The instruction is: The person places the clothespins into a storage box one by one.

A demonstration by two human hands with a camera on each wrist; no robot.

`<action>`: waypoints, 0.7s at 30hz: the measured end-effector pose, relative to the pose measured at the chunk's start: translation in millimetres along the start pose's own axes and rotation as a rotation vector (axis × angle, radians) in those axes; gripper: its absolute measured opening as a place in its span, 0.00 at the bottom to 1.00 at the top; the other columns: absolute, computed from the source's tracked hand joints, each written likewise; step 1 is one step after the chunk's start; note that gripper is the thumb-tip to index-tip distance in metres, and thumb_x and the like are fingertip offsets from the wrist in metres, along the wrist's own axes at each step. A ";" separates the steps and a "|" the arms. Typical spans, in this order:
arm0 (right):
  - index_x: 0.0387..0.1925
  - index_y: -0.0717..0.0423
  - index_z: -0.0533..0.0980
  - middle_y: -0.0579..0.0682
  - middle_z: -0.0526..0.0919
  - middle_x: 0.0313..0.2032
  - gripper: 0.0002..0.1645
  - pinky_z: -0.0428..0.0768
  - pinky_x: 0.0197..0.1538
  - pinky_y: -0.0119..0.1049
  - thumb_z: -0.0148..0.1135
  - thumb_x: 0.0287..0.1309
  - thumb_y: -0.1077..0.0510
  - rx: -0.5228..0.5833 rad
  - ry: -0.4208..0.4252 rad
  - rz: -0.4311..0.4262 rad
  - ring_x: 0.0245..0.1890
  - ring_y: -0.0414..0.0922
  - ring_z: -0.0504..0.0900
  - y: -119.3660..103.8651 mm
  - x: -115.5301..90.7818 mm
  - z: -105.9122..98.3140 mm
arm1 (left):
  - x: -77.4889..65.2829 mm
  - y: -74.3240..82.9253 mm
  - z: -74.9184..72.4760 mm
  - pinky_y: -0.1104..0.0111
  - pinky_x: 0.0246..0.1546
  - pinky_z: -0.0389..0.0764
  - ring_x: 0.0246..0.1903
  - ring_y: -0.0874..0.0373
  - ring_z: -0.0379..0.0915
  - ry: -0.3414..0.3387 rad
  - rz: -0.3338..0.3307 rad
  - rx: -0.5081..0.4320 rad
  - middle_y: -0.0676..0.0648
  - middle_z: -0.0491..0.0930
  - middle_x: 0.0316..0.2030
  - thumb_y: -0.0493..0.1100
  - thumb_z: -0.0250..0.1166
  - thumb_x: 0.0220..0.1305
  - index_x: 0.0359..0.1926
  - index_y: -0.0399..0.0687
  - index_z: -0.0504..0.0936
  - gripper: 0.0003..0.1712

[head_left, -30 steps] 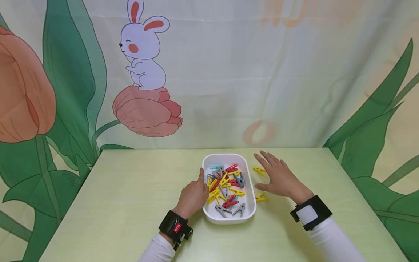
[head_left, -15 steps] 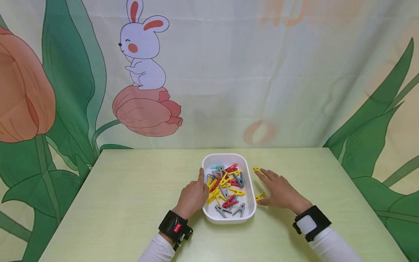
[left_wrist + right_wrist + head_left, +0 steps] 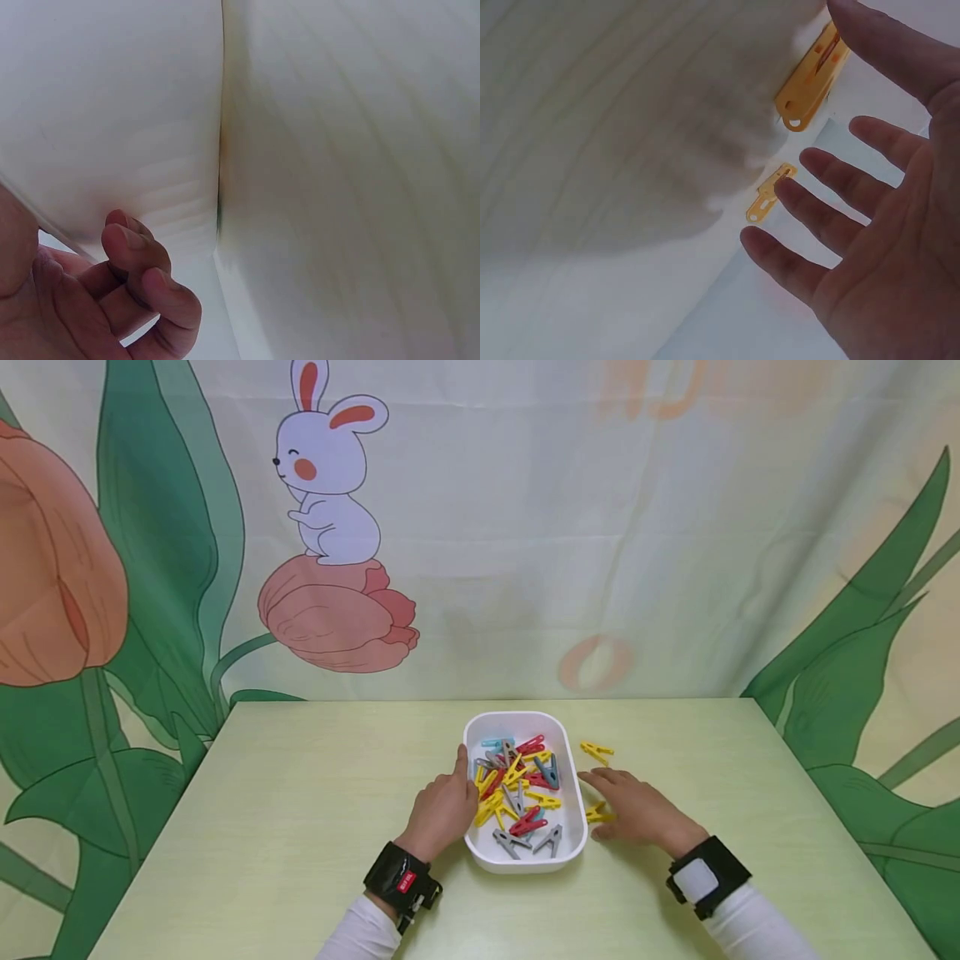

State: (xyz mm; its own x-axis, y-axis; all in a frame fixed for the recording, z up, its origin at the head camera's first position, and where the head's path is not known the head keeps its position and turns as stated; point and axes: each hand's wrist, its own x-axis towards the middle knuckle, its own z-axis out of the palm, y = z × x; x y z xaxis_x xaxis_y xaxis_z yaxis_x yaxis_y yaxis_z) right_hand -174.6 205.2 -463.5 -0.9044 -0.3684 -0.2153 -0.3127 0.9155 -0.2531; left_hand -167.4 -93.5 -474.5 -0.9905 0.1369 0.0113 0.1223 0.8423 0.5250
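Observation:
A white plastic tub (image 3: 525,863) stands on the table, holding several clothespins (image 3: 542,800) in yellow, red, grey and blue. My left hand (image 3: 442,807) holds its left side, with the index finger along the rim; curled fingers (image 3: 161,300) show by the tub's outer wall in the left wrist view. Right of the tub, my right hand (image 3: 637,810) spreads its fingers around a yellow clothespin (image 3: 597,812) lying on the table. The right wrist view has the thumb close to that clothespin (image 3: 806,86); whether they touch I cannot tell. Beyond the fingers lies a second yellow clothespin (image 3: 597,751).
The pale wooden table (image 3: 300,827) extends to both sides of the tub. Behind its far edge hangs a curtain (image 3: 487,543) printed with a rabbit, tulips and leaves.
My right hand has moved down toward the table and nearer to me, coming beside the nearer yellow clothespin and uncovering the farther one. My left hand and the tub have stayed put.

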 end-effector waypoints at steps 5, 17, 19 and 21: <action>0.68 0.48 0.68 0.55 0.74 0.63 0.46 0.75 0.60 0.55 0.76 0.48 0.47 -0.018 -0.026 0.011 0.61 0.55 0.73 -3.3 1.3 0.7 | 0.1 0.7 -0.7 0.66 0.16 0.62 0.14 0.56 0.65 -0.019 -0.023 -0.019 0.48 0.68 0.15 0.45 0.51 0.73 0.76 0.36 0.50 0.37; 0.50 0.45 0.80 0.46 0.78 0.44 0.20 0.80 0.51 0.45 0.71 0.54 0.56 -0.029 -0.013 0.003 0.42 0.44 0.75 -4.8 4.2 6.0 | 0.1 0.8 -0.1 0.67 0.16 0.62 0.13 0.56 0.65 -0.036 -0.040 -0.029 0.49 0.66 0.15 0.45 0.51 0.73 0.76 0.37 0.50 0.38; 0.47 0.45 0.80 0.44 0.78 0.41 0.16 0.79 0.50 0.44 0.70 0.55 0.59 -0.029 -0.013 0.004 0.40 0.43 0.74 -4.1 5.1 7.8 | 0.1 0.9 0.0 0.67 0.16 0.62 0.13 0.56 0.65 -0.036 -0.038 -0.029 0.49 0.66 0.15 0.46 0.51 0.73 0.76 0.36 0.49 0.38; 0.45 0.45 0.80 0.43 0.77 0.39 0.14 0.79 0.49 0.42 0.69 0.56 0.59 -0.026 -0.015 0.005 0.38 0.42 0.74 -3.7 5.7 8.8 | 0.1 0.6 0.3 0.67 0.16 0.61 0.13 0.56 0.65 -0.034 -0.036 -0.025 0.49 0.66 0.15 0.45 0.51 0.73 0.76 0.36 0.50 0.37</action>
State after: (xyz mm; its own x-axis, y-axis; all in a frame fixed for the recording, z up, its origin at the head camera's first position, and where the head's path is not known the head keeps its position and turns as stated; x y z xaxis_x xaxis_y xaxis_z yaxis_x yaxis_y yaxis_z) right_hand -176.0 198.3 -472.1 -0.9015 -0.3660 -0.2310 -0.3158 0.9213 -0.2270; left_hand -167.4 -92.8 -474.4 -0.9915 0.1248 -0.0363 0.0850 0.8337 0.5456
